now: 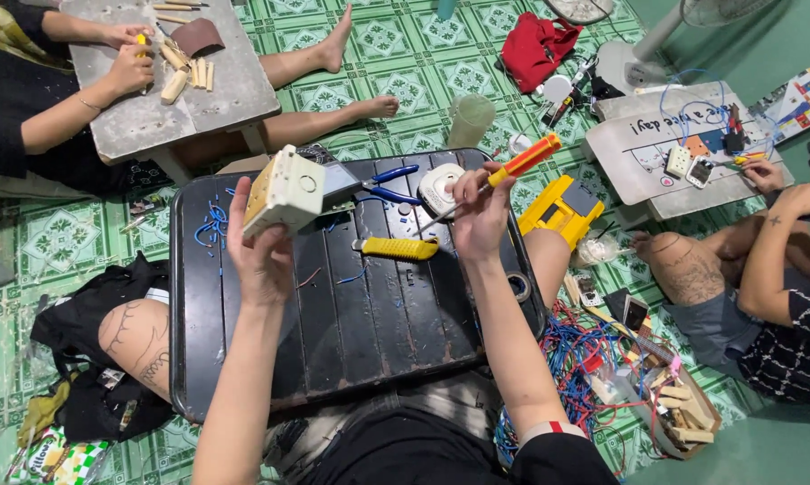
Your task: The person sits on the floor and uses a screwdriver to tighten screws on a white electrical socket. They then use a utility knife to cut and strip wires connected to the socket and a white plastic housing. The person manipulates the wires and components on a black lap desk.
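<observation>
Gripping a cream square electrical box [284,190] from below, the fingers [237,211] of the left hand [259,256] curl round its lower edge and hold it up, tilted, above the upper left part of the black slatted worktop [333,332]. The right hand [481,216] is closed on a screwdriver with an orange and yellow handle [523,160]; its thin shaft slants down and left toward the box, and the tip stands apart from it, over the worktop's far edge.

Because the box is held in the air by one edge only, a push from the screwdriver could, I judge, twist it in the grasp or send the tip skating off the smooth plastic toward the left palm. The hold on the handle sits low, near the shaft, which leaves the long handle free to wobble.

Below the hands lie a yellow utility knife [396,249], blue-handled pliers [385,182] and a white round fitting [440,187]; a dropped box would land among them, and a hand coming down fast could meet the knife. I cannot tell whether its blade is out. Blue wire scraps [212,220] litter the upper left of the worktop and could roll underfoot of any small screw.

Outward again, a yellow tool [562,208] rests at the right edge, a tangle of wires [585,350] lies lower right on the tiled floor [396,54], and other people work at boards in the upper corners.
</observation>
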